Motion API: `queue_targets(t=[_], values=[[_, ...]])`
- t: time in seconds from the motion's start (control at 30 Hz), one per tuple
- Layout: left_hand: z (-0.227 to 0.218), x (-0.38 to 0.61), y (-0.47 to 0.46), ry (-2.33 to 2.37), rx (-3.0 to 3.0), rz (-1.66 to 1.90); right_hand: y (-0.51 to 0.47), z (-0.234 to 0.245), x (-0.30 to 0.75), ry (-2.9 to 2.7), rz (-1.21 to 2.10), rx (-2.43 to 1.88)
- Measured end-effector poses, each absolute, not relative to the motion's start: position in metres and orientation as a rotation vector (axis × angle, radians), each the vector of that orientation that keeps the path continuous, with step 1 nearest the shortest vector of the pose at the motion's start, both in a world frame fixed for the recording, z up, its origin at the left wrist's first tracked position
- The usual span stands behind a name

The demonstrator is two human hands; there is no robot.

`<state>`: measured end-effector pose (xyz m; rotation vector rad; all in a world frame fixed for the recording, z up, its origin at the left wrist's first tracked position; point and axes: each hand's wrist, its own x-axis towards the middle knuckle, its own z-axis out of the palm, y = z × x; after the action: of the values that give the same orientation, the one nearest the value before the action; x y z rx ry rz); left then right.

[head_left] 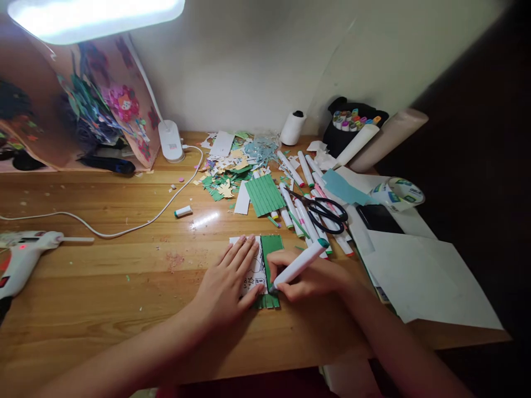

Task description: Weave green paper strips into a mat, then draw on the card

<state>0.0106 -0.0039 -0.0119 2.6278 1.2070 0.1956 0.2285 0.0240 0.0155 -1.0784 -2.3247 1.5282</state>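
My left hand (228, 279) lies flat, fingers stretched out, over a white paper piece with black doodles (250, 281). Under and beside that paper is a green card (272, 251), whose lower edge looks cut into strips. Gripped in my right hand (313, 273) is a white marker (299, 264) with a green end, tilted up to the right. Its tip meets the green card close to the paper's right edge, and my fingers partly hide it. A small white marker cap (183, 211) with a green end rests on the table beyond my left hand.
Behind my hands lie a lined green square (265, 195), paper scraps (232, 166), several loose markers and black-handled scissors (327, 213). A glue gun (27, 257) is at the left. White sheets (431, 276) and a tape roll (398, 192) sit right. A white cable crosses the back left.
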Motion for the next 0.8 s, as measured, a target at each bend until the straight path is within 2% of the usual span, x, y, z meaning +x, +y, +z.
queue_targets(t=[0.33,0.8], values=[[-0.008,0.013,-0.004,1.205,2.682,0.213,0.038,0.014,0.242,-1.967,1.993,-0.875],[-0.011,0.018,0.002,1.129,2.699,0.196,0.047,0.003,0.243,-1.788,1.966,-0.822]])
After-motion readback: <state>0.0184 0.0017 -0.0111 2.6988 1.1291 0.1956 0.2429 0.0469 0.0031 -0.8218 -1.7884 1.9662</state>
